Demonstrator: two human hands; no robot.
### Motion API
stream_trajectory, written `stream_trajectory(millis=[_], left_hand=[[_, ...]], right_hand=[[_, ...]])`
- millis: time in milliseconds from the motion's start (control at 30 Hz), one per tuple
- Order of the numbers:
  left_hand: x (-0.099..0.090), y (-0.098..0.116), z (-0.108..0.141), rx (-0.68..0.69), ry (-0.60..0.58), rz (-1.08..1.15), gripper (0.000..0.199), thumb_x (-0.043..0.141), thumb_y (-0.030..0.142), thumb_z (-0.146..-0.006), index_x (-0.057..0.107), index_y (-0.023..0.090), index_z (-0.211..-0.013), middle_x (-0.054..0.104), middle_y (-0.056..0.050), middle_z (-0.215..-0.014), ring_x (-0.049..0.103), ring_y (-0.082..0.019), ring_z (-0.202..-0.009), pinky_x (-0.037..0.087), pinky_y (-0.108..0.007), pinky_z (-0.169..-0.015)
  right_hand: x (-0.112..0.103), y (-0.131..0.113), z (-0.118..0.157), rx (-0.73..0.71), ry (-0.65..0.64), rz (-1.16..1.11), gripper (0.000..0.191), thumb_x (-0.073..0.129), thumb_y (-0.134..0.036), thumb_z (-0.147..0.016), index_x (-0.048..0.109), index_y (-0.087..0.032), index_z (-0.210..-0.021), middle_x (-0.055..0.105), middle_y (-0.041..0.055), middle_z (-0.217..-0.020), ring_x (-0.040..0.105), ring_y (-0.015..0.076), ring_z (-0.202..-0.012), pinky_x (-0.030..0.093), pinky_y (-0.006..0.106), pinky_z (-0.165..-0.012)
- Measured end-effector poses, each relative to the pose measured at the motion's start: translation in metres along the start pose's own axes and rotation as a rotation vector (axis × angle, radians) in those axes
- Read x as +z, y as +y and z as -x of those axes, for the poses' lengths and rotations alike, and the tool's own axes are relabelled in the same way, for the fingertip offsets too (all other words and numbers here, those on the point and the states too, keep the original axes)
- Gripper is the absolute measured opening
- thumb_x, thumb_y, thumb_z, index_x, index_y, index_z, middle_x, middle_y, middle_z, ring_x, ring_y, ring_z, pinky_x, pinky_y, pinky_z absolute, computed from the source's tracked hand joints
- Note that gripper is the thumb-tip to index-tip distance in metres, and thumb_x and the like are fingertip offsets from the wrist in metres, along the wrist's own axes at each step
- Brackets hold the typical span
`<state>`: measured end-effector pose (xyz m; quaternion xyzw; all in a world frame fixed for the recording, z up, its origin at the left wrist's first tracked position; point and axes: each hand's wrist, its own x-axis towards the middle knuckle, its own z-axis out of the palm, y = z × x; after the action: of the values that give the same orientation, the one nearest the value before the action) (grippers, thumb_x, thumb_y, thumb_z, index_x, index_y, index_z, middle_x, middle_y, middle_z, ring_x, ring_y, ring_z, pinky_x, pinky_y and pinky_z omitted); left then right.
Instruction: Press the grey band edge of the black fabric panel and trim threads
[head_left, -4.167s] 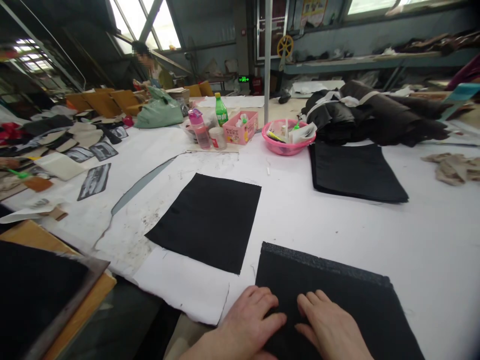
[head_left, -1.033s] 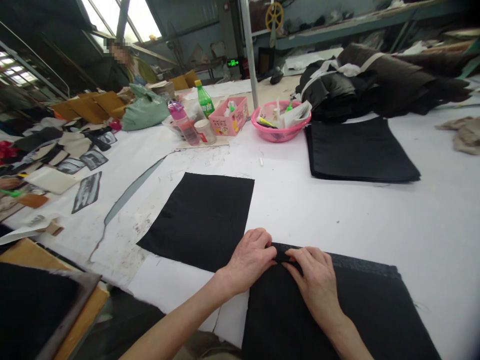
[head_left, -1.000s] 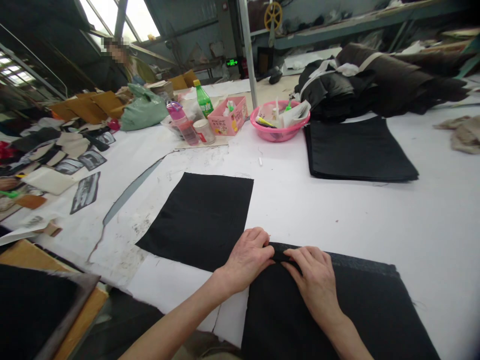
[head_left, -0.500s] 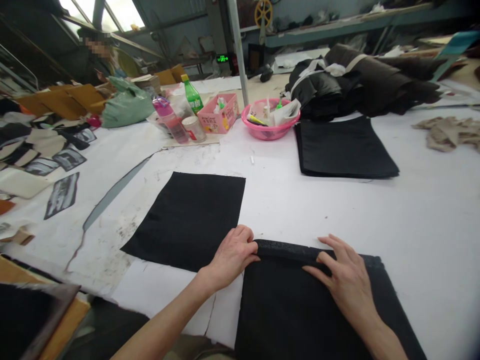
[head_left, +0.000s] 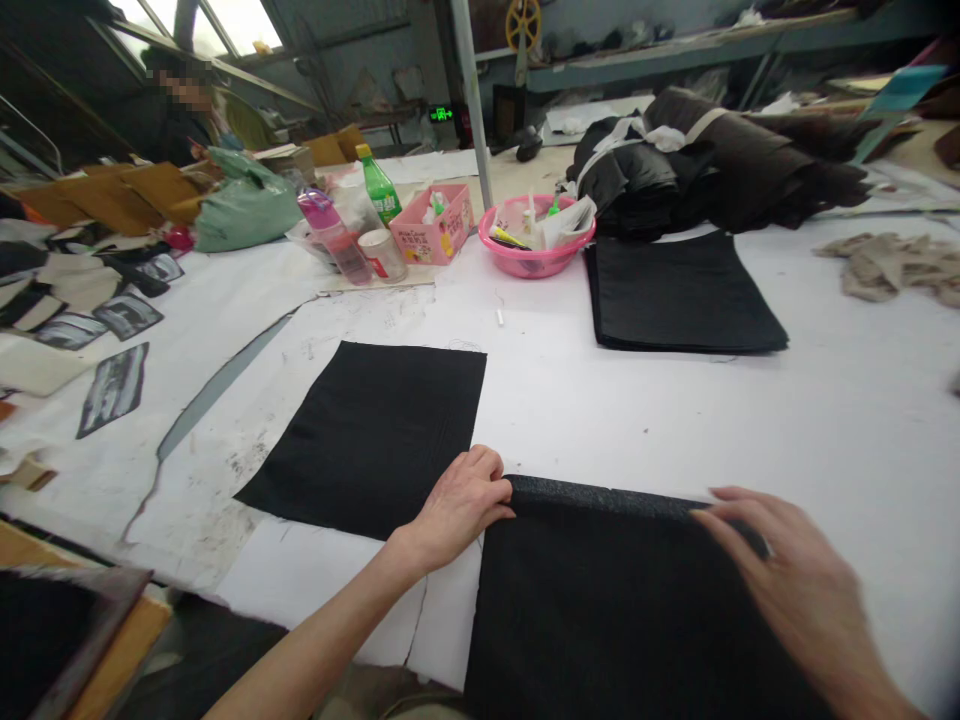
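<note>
Pinching the far left corner of a near black sheet (head_left: 615,610), we had our left hand (head_left: 465,500) closed on the material, toward us from the pink basin (head_left: 536,262) and slightly to its left; our right hand (head_left: 799,570), blurred, curved at the sheet's far edge, toward us and to the basin's right, and we could not tell whether it gripped. The near black sheet lay on the white table covering (head_left: 555,410), on our side of the basin, with a speckled dark strip (head_left: 600,495) along its far edge. We appeared to be folding or smoothing that strip. Doing so well, we judged, called for a firm left corner, light, even tension and a straight line, since a hard tug could have skewed the soft-looking sheet. A second black sheet (head_left: 382,430) lay toward us and left of the basin, a black stack (head_left: 682,290) just to its near right.
</note>
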<state>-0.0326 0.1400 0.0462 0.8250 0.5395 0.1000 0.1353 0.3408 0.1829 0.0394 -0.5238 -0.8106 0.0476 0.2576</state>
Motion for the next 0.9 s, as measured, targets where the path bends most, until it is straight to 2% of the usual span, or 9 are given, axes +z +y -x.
stream_trajectory(millis=[67,133,233,400,567,733,833,900], left_hand=[[0.0,0.0,0.0,0.0,-0.003,0.002,0.019,0.069,0.033,-0.086,0.059,0.018,-0.078,0.049,-0.003,-0.093,0.045,-0.019,-0.093,0.039,-0.032,-0.076],[0.001,-0.001,0.0,0.0,0.0,0.0,0.02,0.068,0.033,-0.086,0.059,0.018,-0.078,0.049,-0.003,-0.093,0.045,-0.02,-0.093,0.04,-0.031,-0.076],[0.002,-0.001,0.001,0.006,0.007,-0.003,0.021,0.068,0.034,-0.086,0.058,0.018,-0.077,0.049,-0.003,-0.093,0.045,-0.02,-0.094,0.04,-0.031,-0.077],[0.004,-0.006,0.001,0.01,0.021,-0.016,0.025,0.067,0.039,-0.086,0.057,0.018,-0.076,0.049,-0.002,-0.093,0.045,-0.02,-0.093,0.039,-0.031,-0.076],[0.001,-0.014,0.005,-0.011,0.02,-0.093,0.035,0.068,0.049,-0.082,0.055,0.017,-0.073,0.05,-0.003,-0.089,0.046,-0.022,-0.092,0.041,-0.034,-0.076],[-0.001,-0.015,0.012,-0.086,0.078,-0.037,0.034,0.074,0.043,-0.078,0.058,0.017,-0.092,0.054,-0.005,-0.1,0.047,-0.023,-0.098,0.044,-0.038,-0.083],[0.003,-0.011,0.013,-0.066,0.102,0.053,0.03,0.07,0.037,-0.084,0.058,0.018,-0.105,0.056,-0.006,-0.106,0.047,-0.023,-0.103,0.045,-0.038,-0.086],[0.008,-0.009,0.014,-0.051,0.127,0.092,0.02,0.066,0.03,-0.089,0.059,0.019,-0.104,0.057,-0.006,-0.105,0.048,-0.022,-0.102,0.045,-0.038,-0.086]], right_hand=[[0.027,-0.054,-0.016,-0.129,-0.123,-0.129,0.026,0.05,-0.048,-0.098,0.06,-0.025,-0.105,0.061,0.0029,-0.111,0.056,0.0225,-0.104,0.044,0.04,-0.091],[0.051,-0.096,-0.027,-0.233,-0.229,-0.205,0.02,0.053,-0.034,-0.098,0.057,-0.025,-0.116,0.059,0.0027,-0.114,0.053,0.0214,-0.106,0.042,0.039,-0.092],[0.075,-0.126,-0.033,-0.307,-0.313,-0.281,0.028,0.058,-0.019,-0.095,0.054,-0.024,-0.122,0.059,0.003,-0.113,0.051,0.0214,-0.103,0.04,0.039,-0.088],[0.09,-0.126,-0.03,-0.302,-0.283,-0.297,0.02,0.055,-0.017,-0.096,0.059,-0.024,-0.114,0.059,0.0013,-0.093,0.049,0.0206,-0.089,0.037,0.037,-0.078],[0.093,-0.122,-0.03,-0.289,-0.247,-0.331,0.016,0.054,-0.019,-0.097,0.062,-0.024,-0.111,0.058,0.0018,-0.09,0.047,0.0199,-0.086,0.035,0.035,-0.075],[0.094,-0.123,-0.031,-0.284,-0.248,-0.342,0.016,0.054,-0.019,-0.098,0.063,-0.024,-0.109,0.057,0.0019,-0.089,0.047,0.019,-0.086,0.035,0.035,-0.075],[0.095,-0.122,-0.031,-0.282,-0.256,-0.337,0.017,0.053,-0.019,-0.098,0.063,-0.024,-0.11,0.057,0.0018,-0.09,0.047,0.0187,-0.086,0.035,0.035,-0.075],[0.095,-0.121,-0.031,-0.285,-0.26,-0.335,0.017,0.054,-0.019,-0.098,0.063,-0.025,-0.111,0.056,0.0017,-0.09,0.046,0.0183,-0.085,0.035,0.034,-0.075]])
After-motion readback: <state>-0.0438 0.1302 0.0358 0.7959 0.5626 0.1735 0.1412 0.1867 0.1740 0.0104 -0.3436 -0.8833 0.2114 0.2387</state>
